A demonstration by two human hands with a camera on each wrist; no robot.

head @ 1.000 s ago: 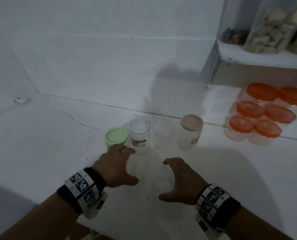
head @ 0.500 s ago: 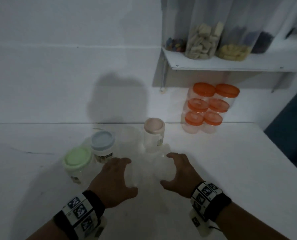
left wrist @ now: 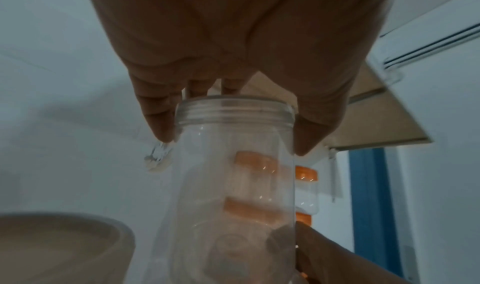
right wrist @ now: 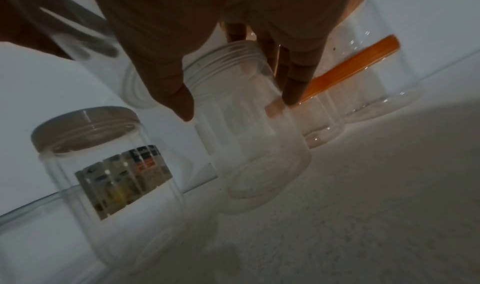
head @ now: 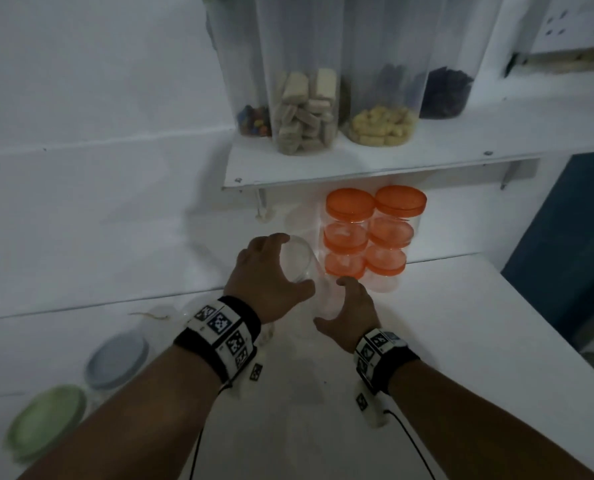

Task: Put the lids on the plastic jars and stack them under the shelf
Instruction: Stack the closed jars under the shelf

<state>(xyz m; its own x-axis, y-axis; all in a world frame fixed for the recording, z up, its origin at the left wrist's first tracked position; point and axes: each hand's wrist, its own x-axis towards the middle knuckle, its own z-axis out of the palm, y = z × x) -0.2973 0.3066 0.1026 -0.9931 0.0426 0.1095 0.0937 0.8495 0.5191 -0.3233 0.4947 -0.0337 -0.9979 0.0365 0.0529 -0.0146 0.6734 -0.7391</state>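
Note:
My left hand [head: 293, 263] grips a clear lidless jar [head: 300, 258] by its rim and holds it up off the counter, just left of the orange-lidded jars [head: 368, 233]. In the left wrist view the fingers and thumb of that hand [left wrist: 232, 142] clamp the jar's threaded neck [left wrist: 233, 165]. My right hand [head: 330, 301] curls round a second clear lidless jar [head: 325, 296], lower and a little nearer. The right wrist view shows this hand [right wrist: 239, 104] with thumb and fingers on either side of the jar's neck [right wrist: 249, 144].
The orange-lidded jars stand stacked under the white shelf [head: 357, 161], which carries tall containers of food. A beige-lidded jar [right wrist: 103, 155] stands near my right hand. Jars with a grey-blue lid [head: 117, 358] and a green lid [head: 46, 420] sit at the near left.
Both hands have taken hold of the two lidless jars and moved forward and right toward the orange-lidded stack. The left jar is now lifted.

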